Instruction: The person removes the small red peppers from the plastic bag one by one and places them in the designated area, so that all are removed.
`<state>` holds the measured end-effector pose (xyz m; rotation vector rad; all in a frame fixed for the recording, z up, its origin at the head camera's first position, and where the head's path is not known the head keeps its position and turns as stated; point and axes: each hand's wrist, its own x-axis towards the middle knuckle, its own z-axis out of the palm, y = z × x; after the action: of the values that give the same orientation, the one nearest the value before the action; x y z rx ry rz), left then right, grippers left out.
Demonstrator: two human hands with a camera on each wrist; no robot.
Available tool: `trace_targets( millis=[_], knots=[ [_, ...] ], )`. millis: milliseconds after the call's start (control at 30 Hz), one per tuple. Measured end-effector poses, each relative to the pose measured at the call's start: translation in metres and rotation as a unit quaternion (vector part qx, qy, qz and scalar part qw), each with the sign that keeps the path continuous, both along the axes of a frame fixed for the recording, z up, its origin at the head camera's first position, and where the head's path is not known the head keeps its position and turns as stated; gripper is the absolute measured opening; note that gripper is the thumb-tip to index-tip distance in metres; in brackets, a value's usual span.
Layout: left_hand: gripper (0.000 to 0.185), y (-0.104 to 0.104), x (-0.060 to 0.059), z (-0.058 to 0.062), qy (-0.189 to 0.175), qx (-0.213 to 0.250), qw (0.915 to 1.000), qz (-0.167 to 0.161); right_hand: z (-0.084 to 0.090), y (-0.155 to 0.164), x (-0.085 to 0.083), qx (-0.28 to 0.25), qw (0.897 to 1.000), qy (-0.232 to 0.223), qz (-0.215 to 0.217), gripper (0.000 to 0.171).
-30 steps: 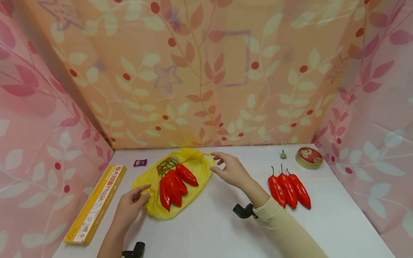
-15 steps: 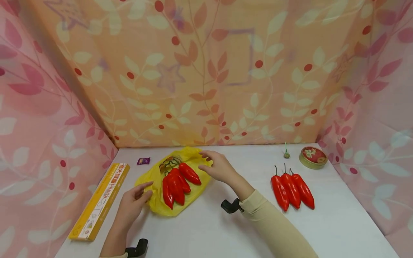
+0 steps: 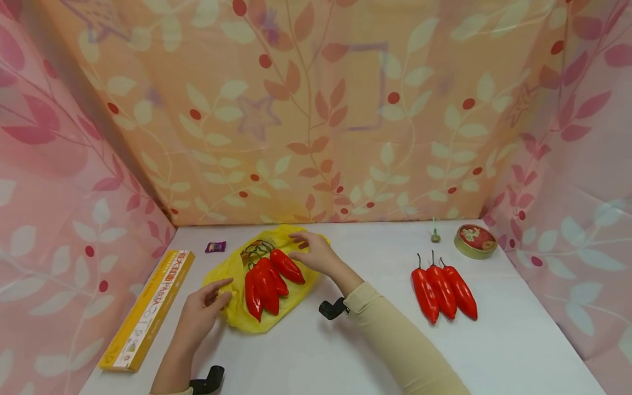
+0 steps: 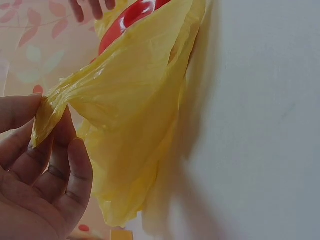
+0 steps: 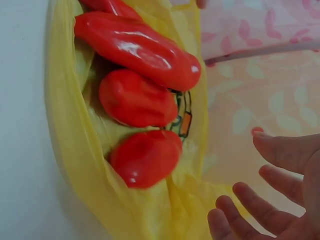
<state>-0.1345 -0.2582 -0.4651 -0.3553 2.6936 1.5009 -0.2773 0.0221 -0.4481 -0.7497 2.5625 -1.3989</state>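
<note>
A yellow plastic bag [image 3: 237, 315] lies spread out with several glossy red peppers [image 3: 266, 288] in it. My left hand [image 3: 197, 318] is at its near left edge. In the left wrist view, thumb and fingers pinch a gathered corner of the bag [image 4: 135, 100]. Over the bag's far right part is my right hand [image 3: 318, 255], fingers spread and slightly bent, holding nothing. The right wrist view shows this hand [image 5: 280, 195] beside the bag's opening, where red peppers [image 5: 140, 52] lie next to a dark printed pattern.
Three more red peppers [image 3: 444, 293] with dark stems lie on the right of the white table [image 3: 316, 351]. Behind them are a round red-lidded tin [image 3: 475, 241] and a small green item [image 3: 435, 236]. On the left lie a yellow pasta box [image 3: 148, 310] and a purple packet [image 3: 215, 247].
My right hand has moved left from the bag's right corner to over the bag. The left hand stays at the bag's edge, and the peppers keep their places.
</note>
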Motion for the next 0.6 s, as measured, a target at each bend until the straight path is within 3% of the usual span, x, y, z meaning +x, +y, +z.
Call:
trace_targets(
  millis=[600],
  knots=[
    [0.043, -0.002, 0.001, 0.001, -0.006, 0.005, 0.9999, 0.007, -0.035, -0.033, -0.007, 0.047, 0.995, -0.084, -0.024, 0.056]
  ],
)
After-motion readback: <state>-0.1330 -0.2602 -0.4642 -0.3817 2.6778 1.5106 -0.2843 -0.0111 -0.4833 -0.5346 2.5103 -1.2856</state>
